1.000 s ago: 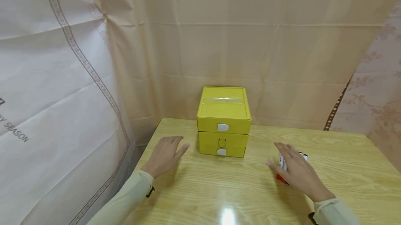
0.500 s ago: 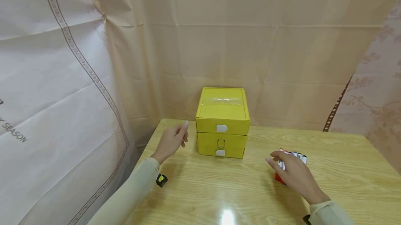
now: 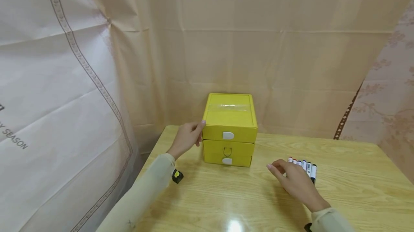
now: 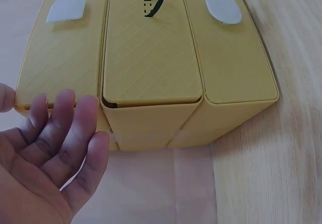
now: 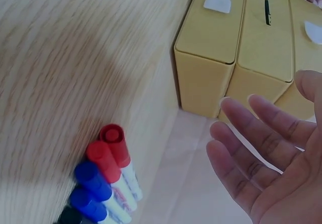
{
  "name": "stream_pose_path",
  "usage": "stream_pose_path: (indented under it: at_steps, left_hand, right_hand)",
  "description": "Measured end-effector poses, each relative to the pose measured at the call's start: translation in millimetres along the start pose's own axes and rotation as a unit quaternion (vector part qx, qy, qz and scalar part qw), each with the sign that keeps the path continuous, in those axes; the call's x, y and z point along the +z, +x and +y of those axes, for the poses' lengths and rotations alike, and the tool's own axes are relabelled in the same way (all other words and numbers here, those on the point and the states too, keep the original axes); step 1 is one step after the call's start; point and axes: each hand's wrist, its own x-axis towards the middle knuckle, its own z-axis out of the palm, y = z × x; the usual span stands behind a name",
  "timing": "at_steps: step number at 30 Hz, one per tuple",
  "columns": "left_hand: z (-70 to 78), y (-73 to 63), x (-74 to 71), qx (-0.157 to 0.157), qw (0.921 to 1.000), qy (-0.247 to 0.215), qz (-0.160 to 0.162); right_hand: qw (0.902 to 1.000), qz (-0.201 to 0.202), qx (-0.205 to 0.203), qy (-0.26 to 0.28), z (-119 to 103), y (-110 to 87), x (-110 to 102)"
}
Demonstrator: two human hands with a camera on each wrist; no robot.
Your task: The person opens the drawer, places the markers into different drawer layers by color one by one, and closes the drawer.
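Observation:
A yellow drawer box stands at the back of the table. Its front has white tabs and a black loop handle. My left hand is at the box's upper left edge, thumb by the top corner and fingers beside its side; in the left wrist view the loosely bent fingers overlap the edge of a drawer front, and firm contact cannot be told. Over the table, my right hand has relaxed fingers and holds nothing. It partly hides a row of several markers, with red, blue and black caps.
The box sits on a light wooden table. A beige curtain hangs behind it, and a pale printed sheet hangs along the left. Clear tape crosses the box's top.
My left hand has moved right and up to the box's edge. The right hand has shifted slightly left, so more of the markers shows. The box stays closed.

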Motion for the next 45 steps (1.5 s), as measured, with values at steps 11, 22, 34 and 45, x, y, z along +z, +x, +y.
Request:
stream_pose_path:
  at_steps: [11, 22, 34, 45]
  left_hand:
    - [0.7, 7.5, -0.7, -0.01, 0.9998, 0.013, -0.014]
    - [-0.1, 12.9, -5.7, -0.03, 0.9987, -0.001, -0.041]
    - [-1.6, 16.0, -6.1, -0.024, 0.9991, 0.012, -0.031]
    - [-1.0, 15.0, -6.1, -0.023, 0.9986, -0.006, -0.047]
  right_hand:
    - [0.9994, -0.003, -0.009, 0.032, -14.5, 12.1, 7.7]
    - [0.9929, -0.026, 0.012, 0.115, -38.7, 28.1, 11.8]
    - [0.9558, -0.064, 0.072, 0.278, -65.9, 51.1, 16.6]
    - [0.901, -0.099, 0.113, 0.407, -86.7, 64.5, 23.0]
